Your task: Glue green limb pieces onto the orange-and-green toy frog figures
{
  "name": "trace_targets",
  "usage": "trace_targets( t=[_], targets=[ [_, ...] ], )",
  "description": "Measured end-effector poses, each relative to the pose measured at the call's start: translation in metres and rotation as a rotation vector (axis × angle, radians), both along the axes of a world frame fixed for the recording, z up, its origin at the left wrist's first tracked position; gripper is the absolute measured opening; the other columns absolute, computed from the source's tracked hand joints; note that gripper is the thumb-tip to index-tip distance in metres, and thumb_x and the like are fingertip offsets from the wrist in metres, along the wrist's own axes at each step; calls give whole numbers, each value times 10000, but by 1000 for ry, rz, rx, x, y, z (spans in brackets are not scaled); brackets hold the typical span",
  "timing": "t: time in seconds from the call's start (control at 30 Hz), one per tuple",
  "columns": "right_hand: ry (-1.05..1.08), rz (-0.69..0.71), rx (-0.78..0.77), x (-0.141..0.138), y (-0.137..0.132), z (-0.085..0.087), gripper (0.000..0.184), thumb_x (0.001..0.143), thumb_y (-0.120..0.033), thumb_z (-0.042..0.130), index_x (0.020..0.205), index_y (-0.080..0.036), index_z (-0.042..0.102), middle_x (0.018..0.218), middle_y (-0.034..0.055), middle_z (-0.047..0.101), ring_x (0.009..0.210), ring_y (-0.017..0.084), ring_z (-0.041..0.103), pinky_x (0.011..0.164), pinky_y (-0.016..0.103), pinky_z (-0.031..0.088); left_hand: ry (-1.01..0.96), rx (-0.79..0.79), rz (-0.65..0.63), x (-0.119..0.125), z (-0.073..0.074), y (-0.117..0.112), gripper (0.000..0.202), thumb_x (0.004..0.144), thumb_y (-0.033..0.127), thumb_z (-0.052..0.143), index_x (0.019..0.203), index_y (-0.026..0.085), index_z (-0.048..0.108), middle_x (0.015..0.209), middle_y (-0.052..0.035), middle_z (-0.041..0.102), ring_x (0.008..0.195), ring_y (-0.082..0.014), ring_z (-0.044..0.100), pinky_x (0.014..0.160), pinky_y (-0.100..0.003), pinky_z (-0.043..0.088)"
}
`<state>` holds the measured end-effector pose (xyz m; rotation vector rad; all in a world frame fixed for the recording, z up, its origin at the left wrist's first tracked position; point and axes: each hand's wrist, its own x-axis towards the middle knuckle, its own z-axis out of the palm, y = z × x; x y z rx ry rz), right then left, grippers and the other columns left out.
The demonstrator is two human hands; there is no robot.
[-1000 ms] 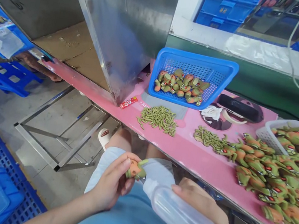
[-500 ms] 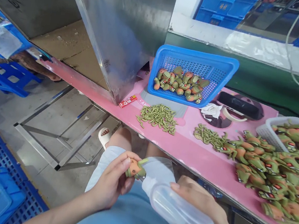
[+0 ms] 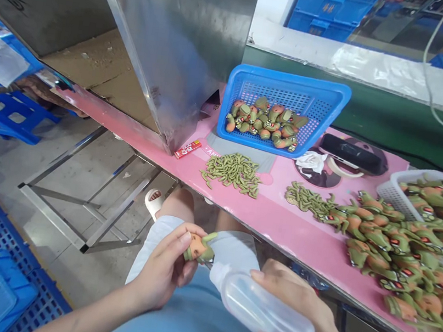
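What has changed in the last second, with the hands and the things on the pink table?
Almost nothing. The left hand still holds the small toy figure, and the right hand still holds the squeeze bottle with its tip at the figure. Both sit very slightly left of where they were; this may be only the camera moving. The blue basket and green parts stayed put.

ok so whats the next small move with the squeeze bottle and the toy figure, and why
Probably a light squeeze of the squeeze bottle. The right hand holds it tilted with its nozzle tip at the toy figure pinched in the left hand, so the tip looks already placed. Loose green pieces lie on the pink table.
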<state>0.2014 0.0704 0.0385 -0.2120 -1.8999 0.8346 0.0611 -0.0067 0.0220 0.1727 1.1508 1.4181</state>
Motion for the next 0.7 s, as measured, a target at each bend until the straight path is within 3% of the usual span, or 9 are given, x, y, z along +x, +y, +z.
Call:
trace_targets(
  t=[0.7],
  targets=[
    [19,-91,-7,-2,-1,0,212,888,-254,442,971,-65,492,558,13,440,423,97,379,347,232,308,18,-38,-17,1,0,1,449,589,531,689,790,163,527,401,90,388,352,-38,262,343,-141,155]
  ],
)
